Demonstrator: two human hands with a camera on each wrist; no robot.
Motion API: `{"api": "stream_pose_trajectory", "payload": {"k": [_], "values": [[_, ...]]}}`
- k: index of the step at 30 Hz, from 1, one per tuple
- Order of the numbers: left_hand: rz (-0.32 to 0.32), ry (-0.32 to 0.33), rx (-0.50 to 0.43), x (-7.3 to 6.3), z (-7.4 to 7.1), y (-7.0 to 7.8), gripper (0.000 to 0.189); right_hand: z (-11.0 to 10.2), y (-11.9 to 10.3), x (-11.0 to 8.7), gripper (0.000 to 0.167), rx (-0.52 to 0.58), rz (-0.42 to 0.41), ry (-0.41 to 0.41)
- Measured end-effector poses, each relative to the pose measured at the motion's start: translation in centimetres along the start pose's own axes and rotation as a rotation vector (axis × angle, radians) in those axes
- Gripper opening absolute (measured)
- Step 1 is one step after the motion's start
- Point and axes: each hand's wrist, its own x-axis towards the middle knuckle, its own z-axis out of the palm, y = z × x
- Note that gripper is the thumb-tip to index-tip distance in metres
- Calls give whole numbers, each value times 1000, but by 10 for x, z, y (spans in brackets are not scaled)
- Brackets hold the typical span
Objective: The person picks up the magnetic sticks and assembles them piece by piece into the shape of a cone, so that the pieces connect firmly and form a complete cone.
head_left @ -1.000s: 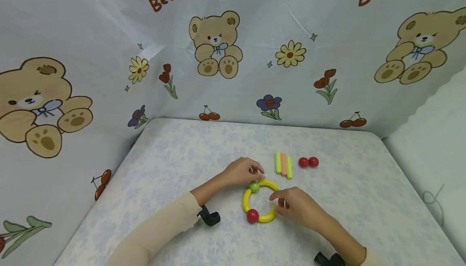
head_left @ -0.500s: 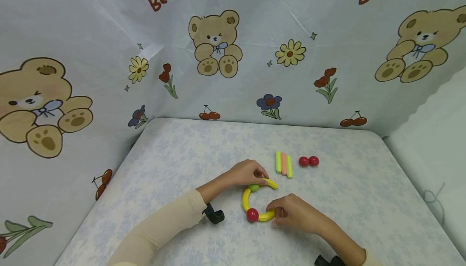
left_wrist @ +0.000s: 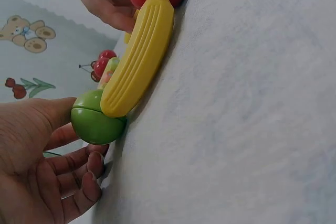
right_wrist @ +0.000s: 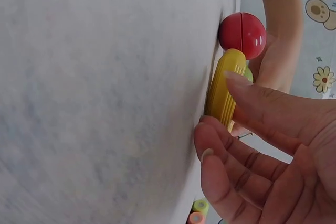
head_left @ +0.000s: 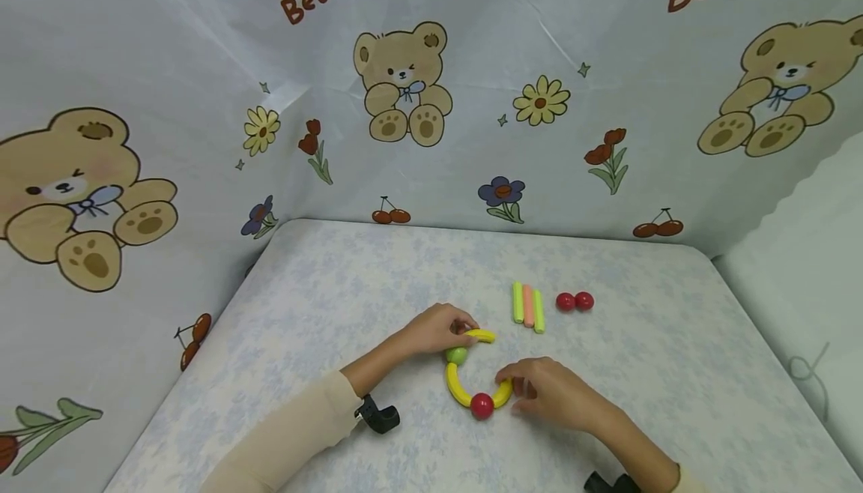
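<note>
Curved yellow toy bananas and two balls form a ring with a gap on its right. At its upper left, my left hand [head_left: 440, 328] pinches the end of the upper banana [head_left: 484, 336], its thumb beside the green ball [left_wrist: 97, 119]. Another ridged banana [left_wrist: 142, 59] runs from the green ball to the red ball [head_left: 482, 406] at the ring's bottom. My right hand [head_left: 551, 392] grips the third banana [right_wrist: 223, 95] between thumb and fingers, its other end against the red ball. The left hand covers part of the upper banana.
Behind the ring lie two yellow-green sticks [head_left: 539, 312] with a pink stick [head_left: 529, 306] between them. Two red balls [head_left: 575, 301] sit side by side to their right. A bear-printed cloth [head_left: 404, 171] rises behind the pale table [head_left: 640, 343].
The left hand has taken hold of the upper banana and shifted it left, with the green ball. The right hand has gripped its banana and turned it more upright; the red ball has moved right.
</note>
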Motion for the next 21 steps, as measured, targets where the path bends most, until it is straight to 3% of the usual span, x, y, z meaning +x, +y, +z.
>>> {"api": "stream_pose_trajectory", "payload": {"k": [13, 21], "values": [[-67, 76, 20, -28, 6, 3, 28, -7, 0, 8, 38, -96, 65, 7], [-77, 121, 13, -35, 10, 3, 26, -13, 3, 7, 42, -90, -4, -28]]}}
